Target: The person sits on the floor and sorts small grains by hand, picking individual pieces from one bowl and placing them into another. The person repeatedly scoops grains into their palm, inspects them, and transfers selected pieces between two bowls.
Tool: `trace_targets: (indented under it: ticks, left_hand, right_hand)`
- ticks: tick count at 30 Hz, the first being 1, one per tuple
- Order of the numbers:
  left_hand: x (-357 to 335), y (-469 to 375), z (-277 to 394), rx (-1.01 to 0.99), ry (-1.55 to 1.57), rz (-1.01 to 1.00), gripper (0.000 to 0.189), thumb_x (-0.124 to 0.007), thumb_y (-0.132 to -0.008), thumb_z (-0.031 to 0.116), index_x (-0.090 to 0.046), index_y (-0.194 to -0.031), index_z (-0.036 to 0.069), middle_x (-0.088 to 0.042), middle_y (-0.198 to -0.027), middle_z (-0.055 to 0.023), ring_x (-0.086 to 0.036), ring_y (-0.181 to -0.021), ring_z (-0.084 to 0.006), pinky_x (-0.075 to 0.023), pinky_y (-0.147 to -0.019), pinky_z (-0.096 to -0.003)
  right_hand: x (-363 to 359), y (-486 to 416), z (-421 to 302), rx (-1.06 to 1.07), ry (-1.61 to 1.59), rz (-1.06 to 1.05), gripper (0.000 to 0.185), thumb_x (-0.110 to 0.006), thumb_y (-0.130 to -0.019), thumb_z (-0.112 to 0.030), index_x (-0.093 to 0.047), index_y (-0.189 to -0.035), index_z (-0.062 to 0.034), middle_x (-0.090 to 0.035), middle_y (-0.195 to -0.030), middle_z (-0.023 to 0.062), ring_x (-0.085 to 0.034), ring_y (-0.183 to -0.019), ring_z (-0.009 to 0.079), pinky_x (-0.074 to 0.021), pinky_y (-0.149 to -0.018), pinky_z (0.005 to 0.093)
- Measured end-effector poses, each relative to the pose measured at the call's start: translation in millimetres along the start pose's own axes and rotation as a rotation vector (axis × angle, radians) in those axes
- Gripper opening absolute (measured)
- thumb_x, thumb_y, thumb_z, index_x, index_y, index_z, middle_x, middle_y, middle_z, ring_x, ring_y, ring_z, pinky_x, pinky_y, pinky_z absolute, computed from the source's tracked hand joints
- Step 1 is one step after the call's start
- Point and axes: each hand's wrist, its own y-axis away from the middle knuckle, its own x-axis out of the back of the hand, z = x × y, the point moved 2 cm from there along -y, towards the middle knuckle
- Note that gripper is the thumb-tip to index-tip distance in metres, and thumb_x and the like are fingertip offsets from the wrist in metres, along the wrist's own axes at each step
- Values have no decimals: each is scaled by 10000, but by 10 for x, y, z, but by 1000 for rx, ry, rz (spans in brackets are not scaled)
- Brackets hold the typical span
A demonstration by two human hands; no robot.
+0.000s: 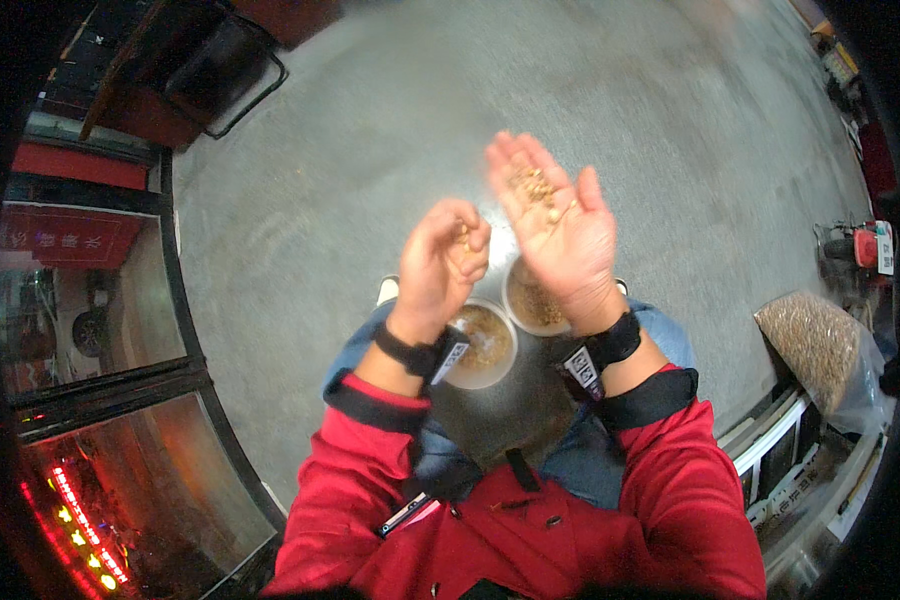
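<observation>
My right hand (pixel 555 217) is raised palm up with its fingers extended, and small tan kernels or seeds (pixel 536 187) lie on the palm and finger bases. To its left, my left hand (pixel 446 255) is curled with a few of the same pieces held in its fingers. The hands are apart. Below the left wrist stands a round, pale plastic tub (pixel 511 341) with seeds and some pale matter in it. A second round tub (pixel 507 296), partly hidden behind my right hand and wrist, also holds seeds. Both wrists wear black straps with printed tags.
A large clear plastic bag of seeds or kernels (pixel 814 352) rests at the right beside stacked frames. Glass doors with dark frames (pixel 191 367) run along the left. A chair with a black metal frame (pixel 270 82) stands at the upper left. My knees flank the tubs.
</observation>
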Motion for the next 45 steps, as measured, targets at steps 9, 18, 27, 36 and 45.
trace_targets:
  ticks: [9, 18, 27, 36, 45]
  left_hand:
    - [637, -314, -945, 421, -291, 420, 203, -494, -975, 207, -560, -860, 53, -541, -730, -21, -522, -609, -123, -435, -525, -242]
    - [940, -530, -1617, 483, -310, 559, 604, -457, -962, 551, -531, -1072, -38, -583, -989, -146, -588, -908, -234, -512, -828, -339]
    - [899, -684, -1386, 419, -310, 659, 646, -421, -996, 496, -413, -1317, -64, -504, -1304, -205, -497, -1207, -289, -424, -1007, -406]
    - [36, -343, -389, -159, -577, 112, 417, -409, -1035, 339, -546, -1118, -46, -648, -979, -142, -640, -855, -194, -520, -783, -314]
    - [-411, -182, -239, -529, -1143, 102, 241, -723, -813, 47, -599, -1017, 10, -588, -860, -10, -546, -760, -71, -465, -678, -215]
  right_hand:
    - [-237, 16, -780, 197, 91, -166, 671, -229, -1031, -426, -248, -1421, 119, -220, -1514, 294, -176, -1433, 416, -167, -1196, 504]
    - [-264, 89, -966, 187, 61, -227, 658, -218, -1031, -413, -232, -1437, 105, -207, -1519, 294, -158, -1437, 418, -153, -1195, 512]
    - [-239, 84, -925, 169, 22, -180, 667, -275, -1023, -417, -266, -1414, 122, -234, -1505, 302, -200, -1422, 426, -183, -1187, 515]
    - [-102, 13, -497, 76, 93, -18, 665, -285, -1019, -408, -241, -1436, 108, -206, -1526, 284, -176, -1437, 408, -165, -1195, 502]
    - [34, -53, -374, -20, 101, 29, 677, -340, -1002, -413, -257, -1437, 99, -229, -1521, 279, -190, -1436, 396, -176, -1193, 490]
